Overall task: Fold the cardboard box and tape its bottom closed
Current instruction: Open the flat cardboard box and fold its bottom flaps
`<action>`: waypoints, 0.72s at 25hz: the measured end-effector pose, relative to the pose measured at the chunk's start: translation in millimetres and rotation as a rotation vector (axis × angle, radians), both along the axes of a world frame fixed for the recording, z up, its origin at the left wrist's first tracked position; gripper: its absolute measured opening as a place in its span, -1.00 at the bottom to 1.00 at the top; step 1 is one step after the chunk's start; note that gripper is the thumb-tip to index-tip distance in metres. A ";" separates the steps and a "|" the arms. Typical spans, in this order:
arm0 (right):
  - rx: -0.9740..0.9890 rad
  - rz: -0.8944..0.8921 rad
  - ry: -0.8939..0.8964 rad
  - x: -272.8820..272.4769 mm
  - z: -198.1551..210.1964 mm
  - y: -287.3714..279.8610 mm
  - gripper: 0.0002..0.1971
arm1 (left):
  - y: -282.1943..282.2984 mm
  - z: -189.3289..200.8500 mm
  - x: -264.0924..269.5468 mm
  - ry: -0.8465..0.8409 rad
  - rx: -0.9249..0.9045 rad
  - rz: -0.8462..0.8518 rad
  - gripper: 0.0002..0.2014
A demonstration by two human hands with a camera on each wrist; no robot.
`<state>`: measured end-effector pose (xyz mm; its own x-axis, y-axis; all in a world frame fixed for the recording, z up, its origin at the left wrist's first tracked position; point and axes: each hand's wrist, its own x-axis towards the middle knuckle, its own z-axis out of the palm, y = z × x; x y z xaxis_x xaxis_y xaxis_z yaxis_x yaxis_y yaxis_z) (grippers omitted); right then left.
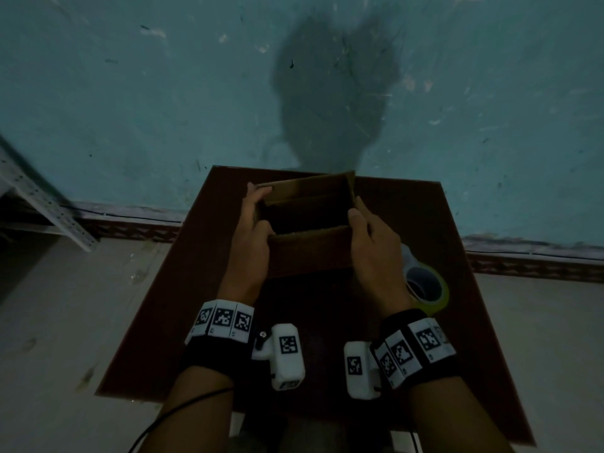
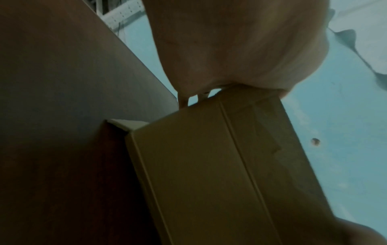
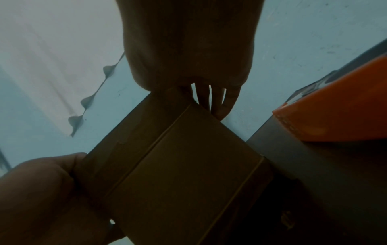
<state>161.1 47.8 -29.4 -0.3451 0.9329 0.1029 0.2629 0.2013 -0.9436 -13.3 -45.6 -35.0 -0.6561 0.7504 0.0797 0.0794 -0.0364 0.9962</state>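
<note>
A brown cardboard box (image 1: pixel 310 253) stands on the dark table (image 1: pixel 408 217) with its top open and its flaps upright. My left hand (image 1: pixel 251 223) grips the box's left wall, fingers hooked over the rim and thumb on the near corner. My right hand (image 1: pixel 369 243) grips the right wall, thumb at the near corner and fingers behind. In the left wrist view the palm (image 2: pixel 240 41) sits on top of the box (image 2: pixel 209 165). In the right wrist view the fingers (image 3: pixel 220 102) reach past the box (image 3: pixel 184 165). A roll of tape (image 1: pixel 428 286) lies right of my right wrist.
The small table stands against a teal wall (image 1: pixel 163 93). A grey perforated metal rack (image 1: pixel 42 197) leans at the far left. Tiled floor lies on both sides. An orange-edged shape (image 3: pixel 335 102) shows at the right in the right wrist view.
</note>
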 end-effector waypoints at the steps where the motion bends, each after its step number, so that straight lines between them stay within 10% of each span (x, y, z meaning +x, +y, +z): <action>1: 0.013 0.002 -0.016 -0.4 1.0 -0.1 -0.53 | -0.9 -1.0 -1.4 0.012 -0.014 -0.011 -0.31; 10: 0.039 -0.057 -0.083 -6.3 -7.4 3.5 -0.55 | 1.5 -12.4 -2.1 -0.185 -0.120 -0.084 -0.73; 18: 0.014 -0.057 -0.252 -3.6 -21.4 3.2 -0.58 | 0.4 -17.4 5.2 0.046 -0.187 0.087 -0.82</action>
